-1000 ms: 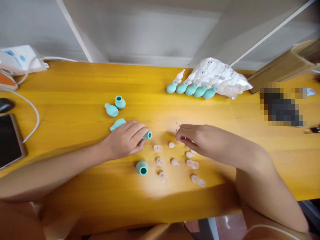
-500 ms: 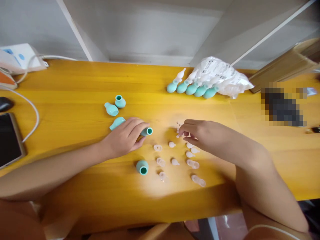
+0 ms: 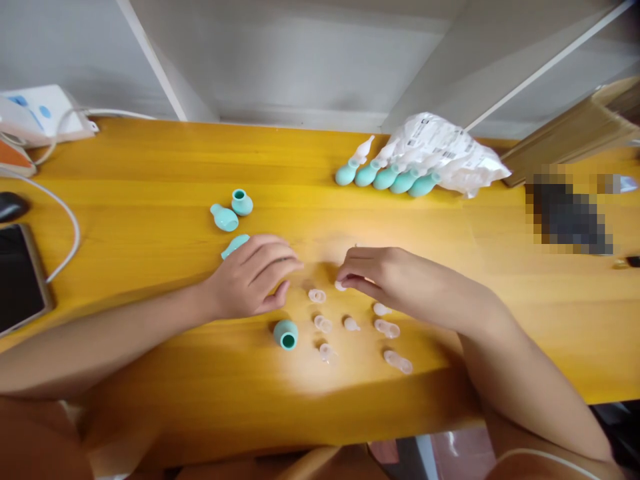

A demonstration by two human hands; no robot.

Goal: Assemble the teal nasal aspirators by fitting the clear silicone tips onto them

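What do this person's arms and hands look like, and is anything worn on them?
Both arms are bare from the bottom edge of the picture to the fingertips, with no sleeves in view. The left hand and the right hand carry no gloves, and no rings, watch or wristbands can be seen. Near the lower right corner a thin pale hem of clothing crosses the picture.

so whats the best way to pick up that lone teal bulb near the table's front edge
Take the teal bulb from above, fingers on opposite sides of its round body. It lies with its open mouth toward the front edge; the body is its widest part, with bare table around it and a clear tip just right.
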